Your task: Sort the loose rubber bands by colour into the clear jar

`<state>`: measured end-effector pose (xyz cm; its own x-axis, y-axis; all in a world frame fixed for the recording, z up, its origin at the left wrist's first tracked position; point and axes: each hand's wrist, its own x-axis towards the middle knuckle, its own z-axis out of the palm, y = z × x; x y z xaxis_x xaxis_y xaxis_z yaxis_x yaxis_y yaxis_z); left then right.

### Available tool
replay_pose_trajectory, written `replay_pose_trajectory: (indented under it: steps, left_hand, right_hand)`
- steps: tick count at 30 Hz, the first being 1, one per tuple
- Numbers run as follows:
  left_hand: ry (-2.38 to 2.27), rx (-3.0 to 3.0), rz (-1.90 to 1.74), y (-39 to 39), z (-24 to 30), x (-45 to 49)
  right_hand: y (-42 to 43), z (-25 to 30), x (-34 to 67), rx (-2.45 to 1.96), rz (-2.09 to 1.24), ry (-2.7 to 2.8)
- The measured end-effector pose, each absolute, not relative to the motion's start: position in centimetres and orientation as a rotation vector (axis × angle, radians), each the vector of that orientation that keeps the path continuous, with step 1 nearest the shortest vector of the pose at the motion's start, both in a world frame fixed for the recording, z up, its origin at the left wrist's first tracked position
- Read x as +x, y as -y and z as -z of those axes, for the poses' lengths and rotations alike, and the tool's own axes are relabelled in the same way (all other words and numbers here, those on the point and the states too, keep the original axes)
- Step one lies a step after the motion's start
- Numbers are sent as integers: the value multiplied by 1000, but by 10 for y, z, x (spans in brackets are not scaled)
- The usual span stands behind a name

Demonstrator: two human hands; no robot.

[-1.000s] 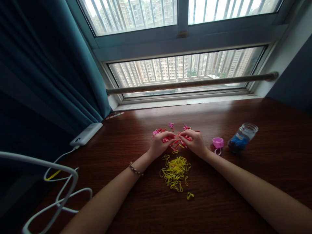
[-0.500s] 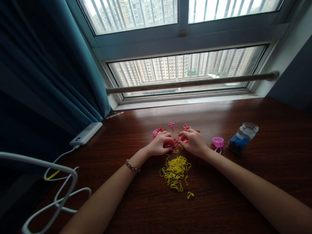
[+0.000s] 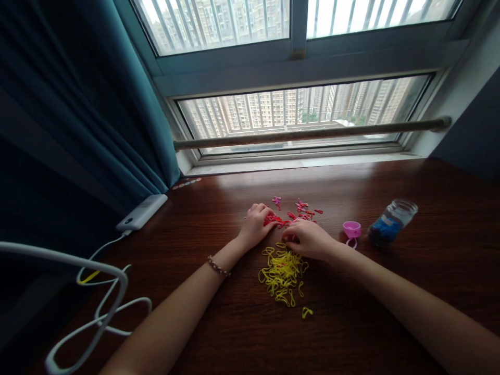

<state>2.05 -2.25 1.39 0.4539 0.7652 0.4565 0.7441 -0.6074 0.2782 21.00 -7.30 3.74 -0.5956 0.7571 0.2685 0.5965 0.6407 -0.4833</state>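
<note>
My left hand [image 3: 255,225] rests curled on the red and pink rubber bands [image 3: 299,211] scattered on the dark wooden table [image 3: 390,312]; its fingertips press into the red ones. My right hand [image 3: 304,238] lies lower, fingers pinched together at the upper edge of the yellow rubber band pile [image 3: 282,272]. What the pinch holds is too small to make out. One stray yellow band [image 3: 306,312] lies nearer me. A beaded bracelet [image 3: 217,265] is on my left wrist.
A pink lid [image 3: 351,229] and a glass jar [image 3: 391,221] with blue bands lying on its side sit to the right. A white power bank [image 3: 141,211] with white cables [image 3: 97,291] is at the left, beside a teal curtain [image 3: 78,104]. A window sill runs along the back.
My right hand has drawn back from the red bands toward me, down to the top of the yellow pile. My left hand has shifted slightly up onto the red bands.
</note>
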Motion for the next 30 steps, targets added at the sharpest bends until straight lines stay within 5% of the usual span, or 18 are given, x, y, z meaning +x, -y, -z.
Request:
replay_pose_trajectory:
  steps: [7,12,17,24,30]
  left_hand:
    - [-1845,2369,-1051,11,1,8]
    - [-1412,2216,-684,-1,-4,-9]
    - [-1054,2230,-611,0,-18,-15]
    - [-1070,2051,-973,-14,-10,17]
    - [-1074,1980,-1046,-25,-20,19]
  right_hand:
    - [67,-38,213,-1130,-450,2247]
    - [54,-14,228,-1616,-98,2051]
    - [44,4,230,-1514,-157,2126]
    - [16,-13,202,-1124,-519,1979]
    - [-12,-39,214,-1215,-580,1806]
